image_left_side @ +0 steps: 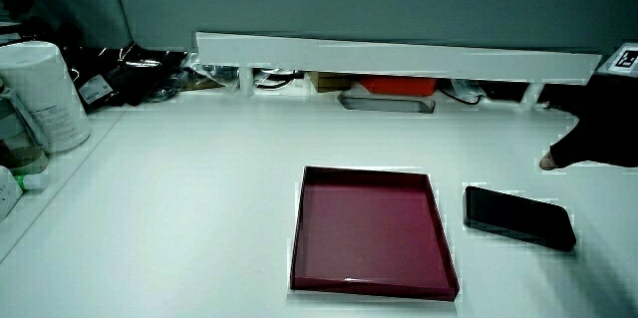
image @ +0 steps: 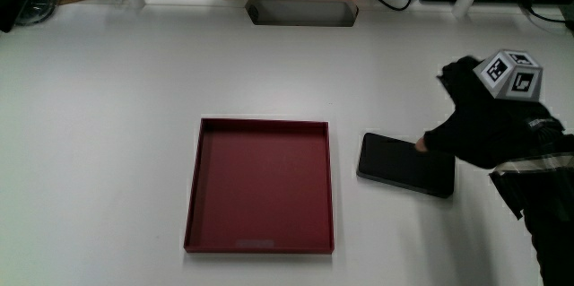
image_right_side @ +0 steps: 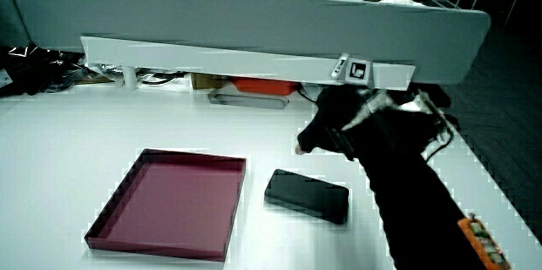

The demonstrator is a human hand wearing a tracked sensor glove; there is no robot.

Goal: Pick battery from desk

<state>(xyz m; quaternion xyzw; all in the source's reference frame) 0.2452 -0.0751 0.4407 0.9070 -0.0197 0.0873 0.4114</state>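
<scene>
A flat black battery (image: pixel 404 165) lies on the white desk beside a shallow dark red tray (image: pixel 260 124). The tray holds nothing. The gloved hand (image: pixel 484 125), with the patterned cube (image: pixel 509 73) on its back, hovers over the battery's end that is away from the tray. Its fingers are relaxed and hold nothing, and a bare fingertip reaches down toward the battery. In both side views the battery (image_left_side: pixel 518 216) (image_right_side: pixel 306 195) rests flat with the hand (image_left_side: pixel 598 129) (image_right_side: pixel 347 122) a little above it and the tray (image_left_side: pixel 364 171) (image_right_side: pixel 195 159) close by.
A low white shelf (image_left_side: pixel 399 54) runs along the partition, with a grey dish (image: pixel 302 11) and an orange item (image_left_side: pixel 397 86) under it. A white cylindrical container (image_left_side: pixel 40 94) and black bags (image_left_side: pixel 130 67) stand at the desk's edge.
</scene>
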